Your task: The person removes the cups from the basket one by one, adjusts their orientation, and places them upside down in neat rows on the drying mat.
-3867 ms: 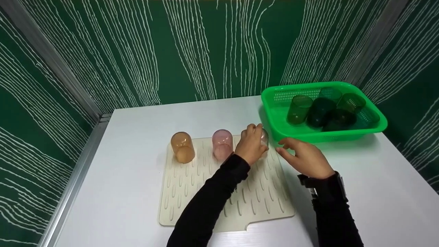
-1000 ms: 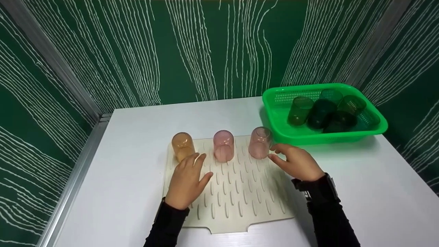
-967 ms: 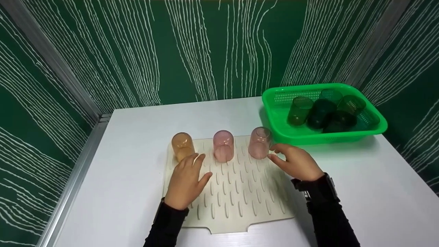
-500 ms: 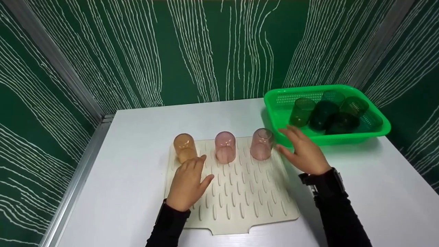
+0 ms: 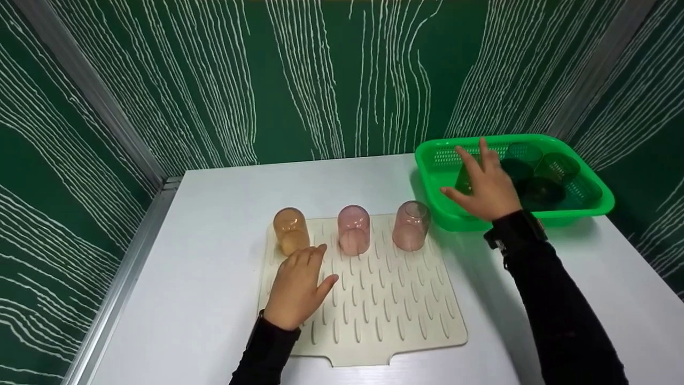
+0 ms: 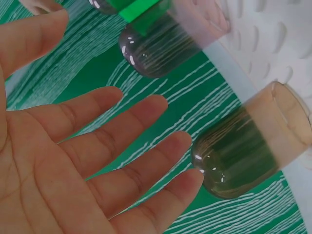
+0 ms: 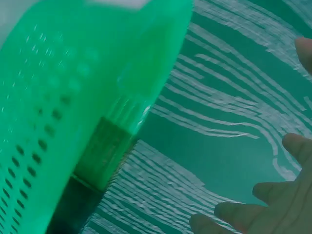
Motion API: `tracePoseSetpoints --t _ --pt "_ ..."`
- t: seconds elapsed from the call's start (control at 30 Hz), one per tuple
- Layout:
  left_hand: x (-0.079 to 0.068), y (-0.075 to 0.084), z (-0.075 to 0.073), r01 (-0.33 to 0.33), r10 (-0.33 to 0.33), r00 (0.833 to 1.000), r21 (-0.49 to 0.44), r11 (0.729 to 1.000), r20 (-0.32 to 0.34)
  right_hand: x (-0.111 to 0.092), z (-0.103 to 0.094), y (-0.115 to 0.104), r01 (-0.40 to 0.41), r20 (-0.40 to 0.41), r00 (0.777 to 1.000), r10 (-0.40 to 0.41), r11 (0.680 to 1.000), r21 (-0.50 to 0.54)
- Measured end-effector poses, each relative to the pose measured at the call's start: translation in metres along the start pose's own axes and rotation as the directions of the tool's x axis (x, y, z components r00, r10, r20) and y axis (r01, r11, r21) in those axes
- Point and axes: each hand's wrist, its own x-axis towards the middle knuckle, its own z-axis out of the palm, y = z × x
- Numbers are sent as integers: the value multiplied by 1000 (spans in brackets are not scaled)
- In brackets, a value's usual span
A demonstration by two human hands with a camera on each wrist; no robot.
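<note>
Three tinted drinking glasses stand upside down along the back of a cream draining mat (image 5: 385, 337): an amber glass (image 5: 289, 222), a pink glass (image 5: 354, 230) and a paler pink glass (image 5: 411, 230). My left hand (image 5: 296, 289) hovers over the mat just in front of the amber glass, holding nothing; its fingers are spread and fairly straight in the left wrist view. Above the green basket (image 5: 465, 223) is my right hand (image 5: 491, 190), fingers spread, nothing held. It partly hides a green-looking glass (image 5: 463, 182) inside.
Several more glasses lie in the basket, among them a dark glass (image 5: 542, 193) and a greenish glass (image 5: 561, 167). A white table (image 5: 187, 278) carries everything. Dark green walls (image 5: 288, 80) with white lines close it in at the back and sides.
Earlier my left hand held the rightmost glass; it let go and moved left, near the amber glass. My right hand has since moved from beside the pale pink glass up over the basket.
</note>
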Motion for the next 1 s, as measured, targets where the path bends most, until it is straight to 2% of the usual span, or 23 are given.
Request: tracePoseSetpoints --t 0.23,0.43,0.53,0.7,0.83,1.0 --pt "0 3 4 -1 1 1000 15 1000 8 24 4 20 -101 154 982 110 993 -67" --pt "0 5 7 -23 22 1000 38 999 16 38 13 41 -183 263 944 198 980 -81" --pt "0 4 7 -25 25 1000 43 999 13 44 22 51 -204 308 924 225 974 -100" --pt "0 2 7 -33 32 999 53 998 20 48 35 62 -212 350 905 244 969 -127" --pt "0 2 8 -29 28 999 57 998 24 48 34 55 -199 362 898 251 964 -175" --pt "1 2 6 -26 25 999 56 998 24 48 32 45 -135 324 920 221 955 -266"
